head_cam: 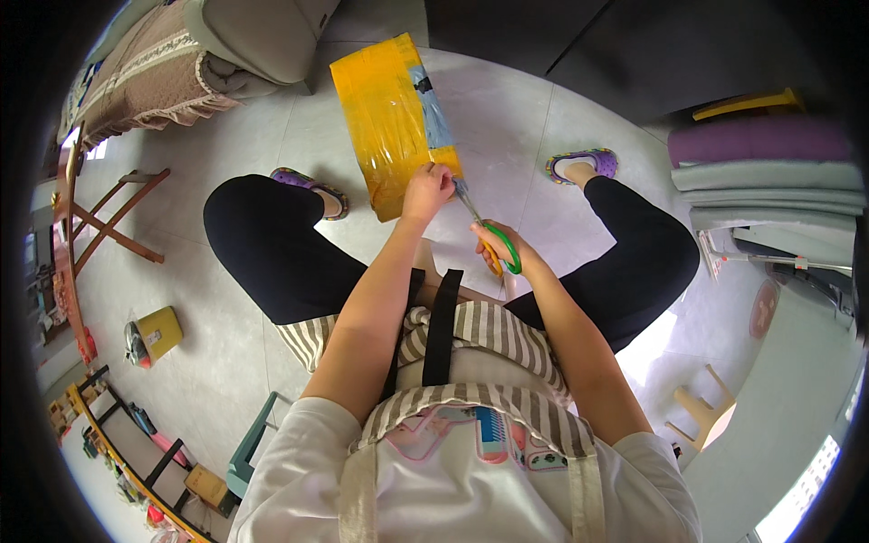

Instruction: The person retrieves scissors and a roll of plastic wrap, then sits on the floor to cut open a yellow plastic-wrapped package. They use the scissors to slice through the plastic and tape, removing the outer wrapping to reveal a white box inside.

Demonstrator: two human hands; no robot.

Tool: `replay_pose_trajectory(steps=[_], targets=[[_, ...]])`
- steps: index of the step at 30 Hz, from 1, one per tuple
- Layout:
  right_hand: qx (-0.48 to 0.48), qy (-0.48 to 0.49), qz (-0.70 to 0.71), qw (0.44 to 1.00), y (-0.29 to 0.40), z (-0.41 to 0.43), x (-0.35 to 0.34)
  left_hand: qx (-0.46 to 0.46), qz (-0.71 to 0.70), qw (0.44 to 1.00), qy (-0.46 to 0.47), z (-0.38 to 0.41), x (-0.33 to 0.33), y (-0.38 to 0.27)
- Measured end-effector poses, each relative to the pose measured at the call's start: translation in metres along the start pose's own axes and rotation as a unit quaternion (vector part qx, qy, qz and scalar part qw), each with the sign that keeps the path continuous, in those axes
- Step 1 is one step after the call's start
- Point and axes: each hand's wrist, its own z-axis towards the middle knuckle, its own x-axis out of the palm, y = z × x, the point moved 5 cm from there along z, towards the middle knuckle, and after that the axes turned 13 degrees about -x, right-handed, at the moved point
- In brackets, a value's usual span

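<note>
A long parcel wrapped in yellow tape (387, 115) lies on the tiled floor before me, its near end between my feet. Grey-blue wrapping shows along its right side. My left hand (428, 190) is at the parcel's near right corner, fingers pinched together there; whether they hold tape or wrapping cannot be made out. My right hand (499, 248) grips scissors (504, 244) with green and orange handles. Their blades point up and left to that same corner, where the tips meet a bit of grey-blue wrapping close to my left fingertips.
A grey upholstered seat (258, 34) stands at the upper left, near a folding wooden stand (115, 224). A yellow bin (159, 332) is on the left. Folded grey and purple padding (767, 176) is stacked on the right, above a small beige stool (709, 410).
</note>
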Motion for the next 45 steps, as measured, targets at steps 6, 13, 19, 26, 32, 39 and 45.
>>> replay_pose_trajectory(steps=[6, 13, 19, 26, 32, 39, 45], targets=[[-0.028, -0.009, 0.019, 0.999, 0.003, 0.004, 0.003, -0.007, -0.023, 0.999, 0.044, 0.004, -0.002, 0.003], [-0.028, -0.008, 0.045, 0.999, 0.000, 0.011, 0.008, 0.008, -0.044, 0.997, 0.065, 0.008, -0.007, 0.003], [-0.073, -0.039, -0.014, 0.996, -0.004, 0.028, 0.008, 0.013, -0.065, 0.996, 0.051, 0.002, -0.010, -0.002], [-0.076, -0.082, 0.013, 0.994, 0.005, 0.036, 0.017, 0.009, -0.062, 0.998, 0.005, -0.009, -0.011, -0.001], [-0.064, -0.098, 0.055, 0.992, 0.001, 0.035, 0.019, 0.043, -0.068, 0.997, -0.017, -0.011, -0.011, -0.004], [-0.089, -0.042, 0.114, 0.989, -0.001, 0.042, 0.017, 0.044, -0.081, 0.995, -0.036, -0.011, -0.012, -0.004], [-0.075, -0.082, 0.051, 0.992, 0.007, 0.034, 0.015, -0.005, -0.094, 0.996, -0.005, -0.013, -0.009, 0.003]])
